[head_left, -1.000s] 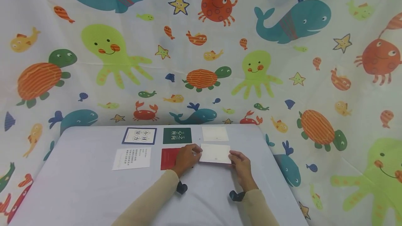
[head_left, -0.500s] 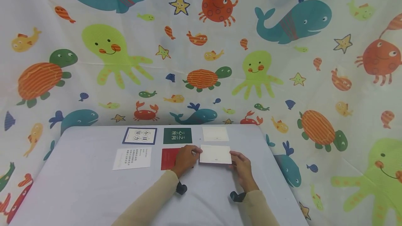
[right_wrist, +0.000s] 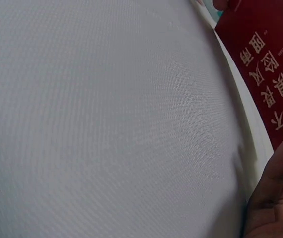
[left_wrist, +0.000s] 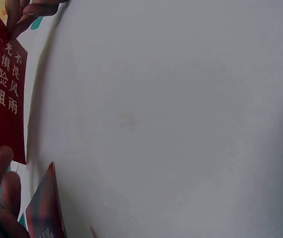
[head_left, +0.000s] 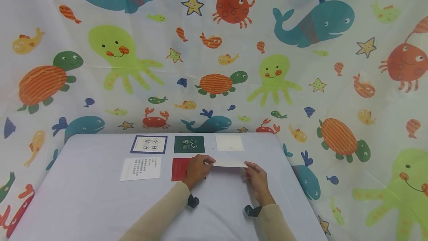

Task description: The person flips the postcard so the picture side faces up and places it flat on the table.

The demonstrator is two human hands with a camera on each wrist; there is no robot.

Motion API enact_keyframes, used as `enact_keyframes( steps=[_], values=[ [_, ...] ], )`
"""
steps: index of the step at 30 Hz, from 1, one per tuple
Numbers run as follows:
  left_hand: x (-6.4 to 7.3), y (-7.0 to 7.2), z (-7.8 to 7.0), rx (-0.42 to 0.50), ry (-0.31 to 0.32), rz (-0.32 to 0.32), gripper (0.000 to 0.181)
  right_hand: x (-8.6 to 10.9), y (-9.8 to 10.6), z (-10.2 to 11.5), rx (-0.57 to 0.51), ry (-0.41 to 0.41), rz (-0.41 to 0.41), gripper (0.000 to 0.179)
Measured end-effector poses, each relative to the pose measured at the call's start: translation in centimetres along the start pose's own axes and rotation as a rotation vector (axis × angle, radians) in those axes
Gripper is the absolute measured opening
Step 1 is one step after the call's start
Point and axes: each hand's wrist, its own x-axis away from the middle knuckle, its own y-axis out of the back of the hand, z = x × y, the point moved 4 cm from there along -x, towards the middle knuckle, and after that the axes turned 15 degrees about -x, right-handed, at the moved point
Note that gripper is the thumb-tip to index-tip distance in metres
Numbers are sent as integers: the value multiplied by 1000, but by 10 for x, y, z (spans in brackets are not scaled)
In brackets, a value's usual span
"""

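Note:
A postcard (head_left: 230,164) is held above the white table, stretched between both hands and seen at a steep slant in the head view. Its pale side faces up there; both wrist views show its other side, a red face (left_wrist: 5,94) with white Chinese characters. My left hand (head_left: 197,170) pinches the left end between thumb and fingers. At the opposite end, my right hand (head_left: 257,179) pinches the right edge. Partly hidden under the left hand and wrist lies another red card (head_left: 180,168) on the table.
Beyond the held postcard lies a pale card (head_left: 229,143). To its left are a dark green card (head_left: 180,144) and a blue-bordered card (head_left: 140,145). A white card with printed text (head_left: 128,170) lies nearer on the left. A sea-animal curtain (head_left: 214,62) hangs behind the table.
The held postcard has tilted, so its pale face now looks much narrower from the head view. Both hands keep their pinch and have barely moved; the cards on the table stay put.

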Motion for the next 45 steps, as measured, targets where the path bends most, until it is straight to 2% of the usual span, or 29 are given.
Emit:
enact_keyframes(
  steps=[6,16,25,28,34,45],
  values=[
    [-1,3,-2,-9,-4,-20,12,1,-2,1,-17,26,9,28],
    [-1,2,-2,6,17,-46,14,2,-4,4,-11,39,-42,22],
    [1,3,-4,13,20,-64,19,5,-4,5,31,43,-54,30],
    [1,2,-3,20,19,-61,19,6,-4,5,46,47,-51,31],
    [1,-1,0,49,61,-45,21,6,-3,5,64,48,-51,31],
    [1,-3,1,72,67,-66,23,4,3,-5,84,44,-49,34]
  ],
)
